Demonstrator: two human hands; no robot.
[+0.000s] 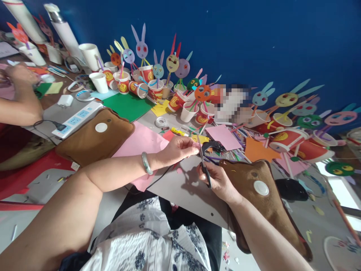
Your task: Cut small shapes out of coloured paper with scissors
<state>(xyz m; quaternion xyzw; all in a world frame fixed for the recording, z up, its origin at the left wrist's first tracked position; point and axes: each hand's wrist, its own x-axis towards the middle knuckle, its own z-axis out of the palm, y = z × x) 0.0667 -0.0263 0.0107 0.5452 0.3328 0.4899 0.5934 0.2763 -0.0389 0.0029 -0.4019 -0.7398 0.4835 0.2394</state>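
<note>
My right hand (pixel 218 180) grips black-handled scissors (pixel 207 175), their blades pointing up and away from me. Just left of the blades, my left hand (pixel 179 150) pinches a small piece of pink paper (pixel 195 144) between thumb and fingers. The blades are right at the paper; whether they are cutting into it is too small to tell. A tiny pink paper disc (pixel 179 170) lies on the grey table (pixel 180 192) below my hands. Under and behind my left wrist is a large pink paper sheet (pixel 141 141).
Paper cups with rabbit-faced paper figures (pixel 141 49) line the blue wall. Brown cushion-like pads (pixel 96 141) (pixel 254 195) flank my arms. A power strip (pixel 77 120), green sheet (pixel 128 103), tape roll (pixel 161 122) and orange paper (pixel 259 150) lie around. Another person's arm (pixel 21 94) is at far left.
</note>
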